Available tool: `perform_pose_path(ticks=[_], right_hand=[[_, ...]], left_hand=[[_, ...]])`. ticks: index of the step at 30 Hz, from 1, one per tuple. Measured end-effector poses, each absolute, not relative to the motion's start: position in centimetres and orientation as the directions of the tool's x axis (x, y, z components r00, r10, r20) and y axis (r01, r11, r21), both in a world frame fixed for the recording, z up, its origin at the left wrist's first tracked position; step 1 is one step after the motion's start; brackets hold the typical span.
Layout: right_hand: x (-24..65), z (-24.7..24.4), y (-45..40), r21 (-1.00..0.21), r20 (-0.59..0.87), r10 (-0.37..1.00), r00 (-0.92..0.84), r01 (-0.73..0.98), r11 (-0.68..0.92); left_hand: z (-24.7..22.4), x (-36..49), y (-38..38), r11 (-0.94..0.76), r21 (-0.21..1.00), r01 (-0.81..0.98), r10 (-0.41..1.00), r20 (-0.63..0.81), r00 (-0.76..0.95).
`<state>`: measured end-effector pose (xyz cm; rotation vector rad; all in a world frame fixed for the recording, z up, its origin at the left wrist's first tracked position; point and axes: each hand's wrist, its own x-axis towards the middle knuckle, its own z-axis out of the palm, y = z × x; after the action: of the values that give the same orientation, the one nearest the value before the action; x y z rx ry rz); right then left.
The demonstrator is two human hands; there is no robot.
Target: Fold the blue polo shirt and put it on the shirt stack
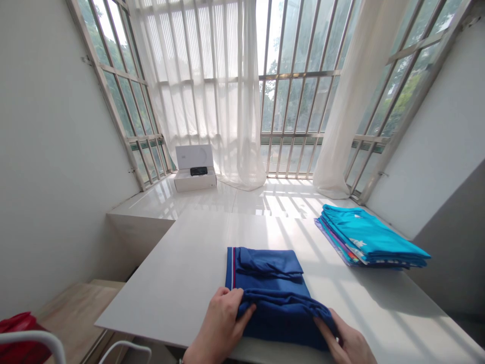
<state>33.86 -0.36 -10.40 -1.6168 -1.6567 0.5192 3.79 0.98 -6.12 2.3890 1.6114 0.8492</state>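
Observation:
A dark blue garment (273,283) with a white and red stripe along its left edge lies partly folded near the front edge of the white table (170,273). Its far part is turned over into a smaller flap. My left hand (223,321) grips the left end of the raised near fold, fingers closed round the cloth. At the right end of the same fold, my right hand (343,336) pinches the fabric between thumb and fingers. The near part of the cloth hangs between both hands, close to the table edge.
A stack of folded clothes (371,235), bright blue on top, stands at the table's right. An open white box (195,181) with a black item sits on the window ledge (242,199). At lower left are a red item (22,336) and white curved rails (41,337).

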Motion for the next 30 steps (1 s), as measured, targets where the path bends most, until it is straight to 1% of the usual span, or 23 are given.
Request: perform_pose_path(ticks=[4, 6, 14, 19, 23, 27, 30], right_hand=[[34.5, -11.7, 0.9, -0.711, 0.201, 0.978, 0.061, 0.696, 0.103], [34.6, -12.1, 1.3, -0.699, 0.196, 0.978, 0.065, 0.709, 0.093], [33.9, -11.2, 1.5, -0.678, 0.157, 0.985, 0.072, 0.733, 0.055], [33.2, -11.5, 1.2, -0.691, 0.202, 0.971, 0.131, 0.721, 0.047], [33.5, -12.3, 1.2, -0.647, 0.22, 0.966, 0.135, 0.761, 0.041], [35.0, -13.2, 1.6, -0.573, 0.222, 0.975, 0.008, 0.81, 0.124], [35.5, -13.5, 1.8, -0.499, 0.233, 0.969, -0.077, 0.846, 0.188]], left_hand=[[-6.4, 3.8, 1.3, -0.427, 0.367, 0.826, 0.872, 0.41, 0.269], [-6.5, 3.7, 1.4, -0.414, 0.37, 0.832, 0.878, 0.402, 0.258], [-6.7, 3.2, 1.9, -0.275, 0.494, 0.825, 0.955, 0.241, 0.174], [-6.9, 3.1, 2.1, -0.175, 0.569, 0.804, 0.983, 0.15, 0.108], [-7.4, 3.0, 2.2, -0.147, 0.622, 0.769, 0.988, 0.121, 0.092], [-7.8, 2.9, 2.3, -0.119, 0.639, 0.759, 0.992, 0.111, 0.062], [-7.7, 3.0, 2.4, -0.084, 0.616, 0.783, 0.996, 0.081, 0.043]])
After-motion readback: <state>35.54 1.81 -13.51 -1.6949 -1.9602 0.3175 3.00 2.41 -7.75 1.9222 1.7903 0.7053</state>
